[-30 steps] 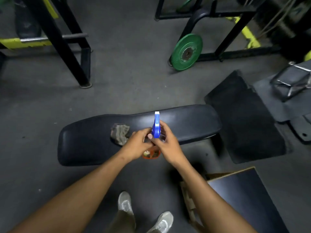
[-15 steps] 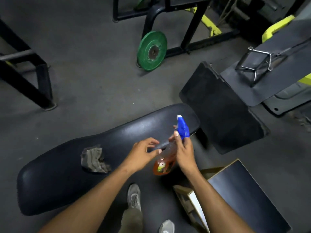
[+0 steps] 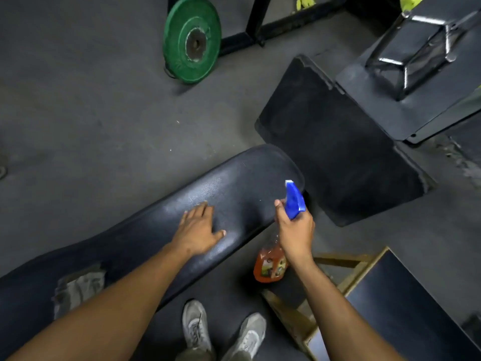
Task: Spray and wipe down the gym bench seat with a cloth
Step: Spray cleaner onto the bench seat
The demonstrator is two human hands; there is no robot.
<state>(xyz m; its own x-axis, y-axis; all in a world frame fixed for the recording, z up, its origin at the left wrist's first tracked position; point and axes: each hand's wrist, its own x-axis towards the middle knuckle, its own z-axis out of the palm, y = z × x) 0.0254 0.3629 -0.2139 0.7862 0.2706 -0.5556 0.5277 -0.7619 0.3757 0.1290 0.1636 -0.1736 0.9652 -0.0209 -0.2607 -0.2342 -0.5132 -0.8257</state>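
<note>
The left hand (image 3: 197, 231) has let go of the bottle (image 3: 282, 235) since 1 s ago, when both hands met on it over the middle of the seat (image 3: 161, 230). It now lies flat, fingers (image 3: 205, 208) released and spread, palm down on the seat and grasping nothing. The right hand (image 3: 296, 231) alone holds the bottle, fingers clenched round the neck just under the blue trigger head (image 3: 294, 200). I cannot tell whether a finger is on the trigger.

The bottle has also travelled from mid-seat toward the seat's far right end, and hangs over the seat's near edge there. My reading is that the 2-hand handling is over and spraying is about to start; no mist or wet patch is plain, though the seat shows a pale sheen ahead of the left hand.

The bottle's long axis runs from its orange base, low and near the person, up and away to the head; the nozzle points away from the person toward the seat's right end.

The cloth (image 3: 78, 287) lies bunched on the seat, well to the left of the left hand, untouched. Wiping has not begun.

The seat's long axis slants from lower left to upper right.
</note>
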